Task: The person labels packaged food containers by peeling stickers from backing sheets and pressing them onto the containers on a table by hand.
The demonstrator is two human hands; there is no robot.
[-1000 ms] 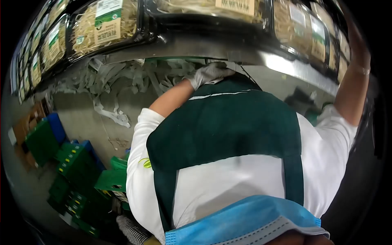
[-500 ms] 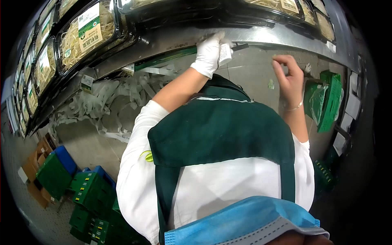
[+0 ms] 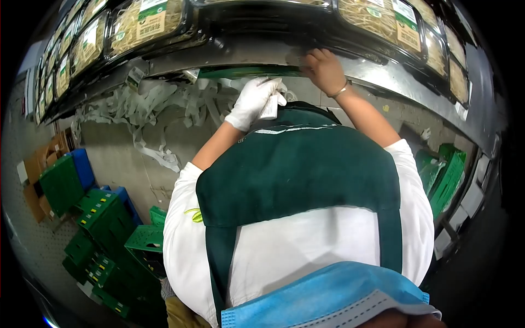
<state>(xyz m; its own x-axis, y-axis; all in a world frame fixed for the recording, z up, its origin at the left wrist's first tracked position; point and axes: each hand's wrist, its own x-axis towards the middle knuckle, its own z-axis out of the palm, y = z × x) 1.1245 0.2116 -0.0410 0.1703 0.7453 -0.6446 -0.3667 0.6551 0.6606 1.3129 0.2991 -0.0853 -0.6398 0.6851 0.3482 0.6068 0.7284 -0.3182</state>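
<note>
Black trays of pale sprouts (image 3: 145, 27), bearing printed labels, are set in rows on the metal counter (image 3: 377, 74). Just on the near side of the counter's edge, a small white printed piece (image 3: 268, 108) is gripped by the gloved left hand (image 3: 251, 103). The bare right hand (image 3: 328, 72) is held at that edge, fingers curled; owing to blur, contact cannot be confirmed. Tangled pale strips (image 3: 156, 104) are gathered beneath the counter's left part. Green crates (image 3: 112, 218) are stacked on the floor, left and near of the counter.

Trays (image 3: 156, 44), 11 and 1 o'clock: glossy plastic. Bench (image 3: 251, 56), 12 o'clock: smooth, shiny metal. Apron (image 3: 301, 169), centre: matt cloth. Crates (image 3: 112, 224), 8 o'clock: matt plastic.
</note>
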